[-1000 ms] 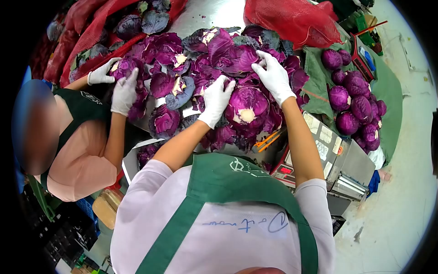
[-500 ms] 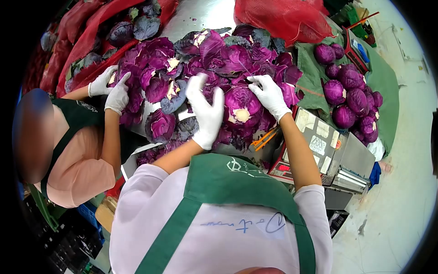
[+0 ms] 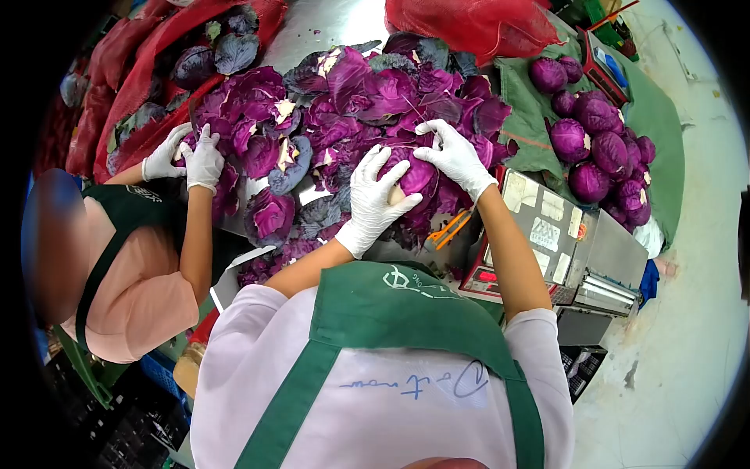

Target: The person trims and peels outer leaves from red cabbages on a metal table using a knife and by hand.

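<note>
A red cabbage lies in front of me among loose purple leaves. My left hand, in a white glove, grips it from the left, its fingers over the pale cut stem end. On the upper right side, my right hand, also gloved, has its thumb and fingers bent against the head; whether a leaf is pinched there is hard to tell. Below my right hand lies an orange-handled cutter, apart from both hands.
Trimmed red cabbages pile on green cloth at right, behind a box-shaped machine with labels. Red mesh sacks stand at the back and left. To my left, a co-worker's gloved hands handle purple leaves.
My left hand has come down from its blurred, raised position onto the cabbage, covering its stem end. My right hand stays at the cabbage's upper right. The view has shifted slightly.
</note>
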`<state>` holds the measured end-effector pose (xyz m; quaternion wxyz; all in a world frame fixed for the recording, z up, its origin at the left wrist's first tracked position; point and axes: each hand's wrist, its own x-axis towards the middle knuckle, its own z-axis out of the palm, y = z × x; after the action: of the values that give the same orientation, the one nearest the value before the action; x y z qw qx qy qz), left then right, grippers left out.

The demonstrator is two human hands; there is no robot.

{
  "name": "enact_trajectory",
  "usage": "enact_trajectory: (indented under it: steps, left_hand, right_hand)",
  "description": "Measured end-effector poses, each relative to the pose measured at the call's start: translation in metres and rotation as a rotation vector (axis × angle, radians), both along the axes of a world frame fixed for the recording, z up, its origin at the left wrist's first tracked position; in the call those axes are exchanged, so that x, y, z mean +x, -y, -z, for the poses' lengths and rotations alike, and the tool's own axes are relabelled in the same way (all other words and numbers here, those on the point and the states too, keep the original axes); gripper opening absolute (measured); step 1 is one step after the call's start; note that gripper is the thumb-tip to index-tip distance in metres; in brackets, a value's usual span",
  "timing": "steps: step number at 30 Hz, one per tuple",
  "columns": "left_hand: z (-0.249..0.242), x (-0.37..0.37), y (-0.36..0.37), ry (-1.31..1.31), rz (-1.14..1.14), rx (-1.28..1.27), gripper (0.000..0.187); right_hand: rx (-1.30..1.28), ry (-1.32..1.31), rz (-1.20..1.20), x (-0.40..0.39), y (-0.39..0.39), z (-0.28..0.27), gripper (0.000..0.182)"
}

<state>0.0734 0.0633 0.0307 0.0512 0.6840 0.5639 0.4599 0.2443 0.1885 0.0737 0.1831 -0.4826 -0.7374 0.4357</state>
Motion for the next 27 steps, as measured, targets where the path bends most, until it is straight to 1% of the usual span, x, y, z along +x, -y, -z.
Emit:
enact_trajectory:
  steps: [1, 3, 4, 5, 7, 8, 9, 11, 12, 13, 14, 15, 16, 18, 19, 21, 23, 24, 25, 27]
  left_hand:
    - [0.001, 0.000, 0.001, 0.012, 0.002, 0.005, 0.063]
    - [0.003, 0.000, 0.004, 0.027, -0.004, 0.008, 0.064]
    - [0.004, 0.001, 0.005, 0.004, 0.012, 0.031, 0.064]
    - [0.004, 0.001, 0.007, -0.018, 0.028, 0.053, 0.064]
    - [0.006, 0.005, 0.009, -0.031, 0.013, 0.054, 0.065]
    - [0.005, 0.005, 0.009, -0.034, 0.000, 0.049, 0.065]
    - [0.005, 0.006, 0.009, -0.038, -0.011, 0.045, 0.065]
    - [0.005, 0.008, 0.006, -0.041, -0.031, 0.041, 0.064]
    - [0.004, 0.008, 0.004, -0.020, -0.031, 0.025, 0.065]
    - [0.003, 0.009, 0.002, 0.002, -0.034, 0.009, 0.065]
    - [0.004, 0.011, 0.003, -0.012, -0.031, 0.013, 0.065]
    - [0.007, 0.014, 0.007, -0.020, -0.002, 0.075, 0.066]
    - [0.011, 0.018, 0.016, -0.062, 0.048, 0.106, 0.067]
    - [0.019, 0.021, 0.028, -0.153, 0.121, 0.147, 0.069]
    - [0.014, 0.021, 0.032, -0.201, 0.071, 0.074, 0.068]
    - [0.011, 0.009, 0.023, -0.063, 0.079, 0.091, 0.069]
    - [0.014, 0.003, 0.018, 0.056, 0.087, 0.098, 0.072]
    - [0.016, 0.004, 0.021, 0.052, 0.042, 0.110, 0.072]
    - [0.018, 0.006, 0.024, 0.047, -0.003, 0.121, 0.072]
    - [0.013, 0.008, 0.024, 0.030, 0.012, 0.101, 0.071]
  right_hand:
    - [-0.005, -0.003, 0.000, -0.001, -0.002, -0.002, 0.043]
    - [-0.091, 0.096, -0.076, 0.001, -0.008, -0.011, 0.046]
    - [-0.147, 0.098, -0.076, 0.002, -0.011, -0.012, 0.048]
    - [-0.149, 0.102, -0.082, 0.001, -0.012, -0.012, 0.048]
    - [0.004, 0.233, -0.164, -0.001, -0.014, -0.014, 0.048]
    - [0.097, 0.270, -0.224, -0.003, -0.013, -0.019, 0.040]
    - [0.093, 0.272, -0.229, -0.003, -0.013, -0.016, 0.040]
    - [0.380, 0.313, -0.281, -0.009, -0.009, -0.017, 0.031]
    - [0.467, 0.350, -0.279, -0.011, -0.005, -0.018, 0.021]
    - [0.467, 0.351, -0.285, -0.012, -0.009, -0.016, 0.021]
    - [0.515, 0.418, -0.250, -0.013, -0.013, -0.009, 0.019]
    - [0.562, 0.483, -0.214, -0.014, -0.018, 0.001, 0.017]
    - [0.577, 0.582, -0.216, -0.013, -0.033, 0.020, 0.016]
    - [0.541, 0.497, -0.222, -0.011, -0.038, 0.029, 0.019]
    - [0.517, 0.450, -0.209, -0.010, -0.037, 0.029, 0.020]
    - [0.243, 0.328, -0.092, -0.003, -0.043, 0.025, 0.020]
    - [0.241, 0.017, -0.063, -0.004, -0.033, -0.002, 0.024]
    - [0.216, -0.049, -0.140, -0.005, -0.028, -0.023, 0.033]
    - [0.224, -0.016, -0.260, -0.004, -0.023, -0.037, 0.038]
    - [0.317, 0.127, -0.424, -0.003, -0.010, -0.049, 0.041]
